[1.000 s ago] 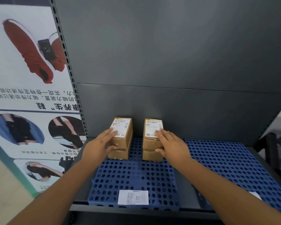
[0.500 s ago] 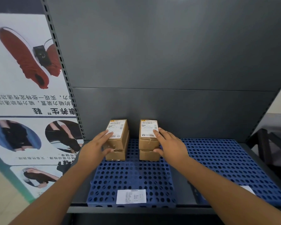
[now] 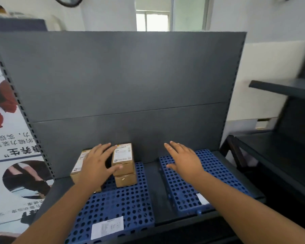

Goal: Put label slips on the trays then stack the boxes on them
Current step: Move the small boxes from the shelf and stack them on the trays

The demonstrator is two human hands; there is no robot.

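two box stacks stand at the back of the left tray (image 3: 123, 205), each two boxes high, long axis pointing to 12 o'clock, labels on top. the right stack (image 3: 124, 164) is clear to see; the left stack (image 3: 79, 164) is partly hidden. the left hand (image 3: 95, 164) is above the left stack, fingers spread, thumb near the right stack; contact i cannot tell. a slip (image 3: 106, 227) lies at the tray's 6 o'clock edge. at 3 o'clock, the right hand (image 3: 185, 161) hovers open and holding nothing above the right tray (image 3: 218, 175), well apart from the boxes. this tray has a slip (image 3: 202, 198) too, partly hidden by the forearm.
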